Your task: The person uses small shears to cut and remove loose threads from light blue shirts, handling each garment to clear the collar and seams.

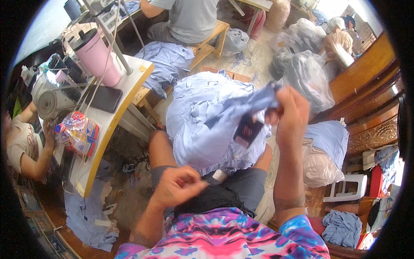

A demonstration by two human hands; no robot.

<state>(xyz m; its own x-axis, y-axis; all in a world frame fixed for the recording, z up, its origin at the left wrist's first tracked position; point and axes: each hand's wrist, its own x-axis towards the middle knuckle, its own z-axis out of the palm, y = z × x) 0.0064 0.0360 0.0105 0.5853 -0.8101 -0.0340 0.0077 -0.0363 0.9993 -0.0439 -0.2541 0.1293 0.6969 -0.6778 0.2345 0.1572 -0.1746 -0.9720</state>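
My right hand (pixel 290 107) is clamped on a blue garment (pixel 235 110), above the cloth heap (pixel 185 99) between my legs (pixel 160 149); my left hand (pixel 177 186) curls apart, its grip unclear. The heap crowds my front; beyond are a wooden bench (pixel 221 31), leftward a white table (pixel 134 68), rightward plastic bags (pixel 304 77).

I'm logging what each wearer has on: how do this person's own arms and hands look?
The left hand and right hand are ungloved, with bare forearms and no watch or bracelet visible. The short sleeves are tie-dye-like: blue, pink, white and dark patches. Blur hides whether rings are worn.
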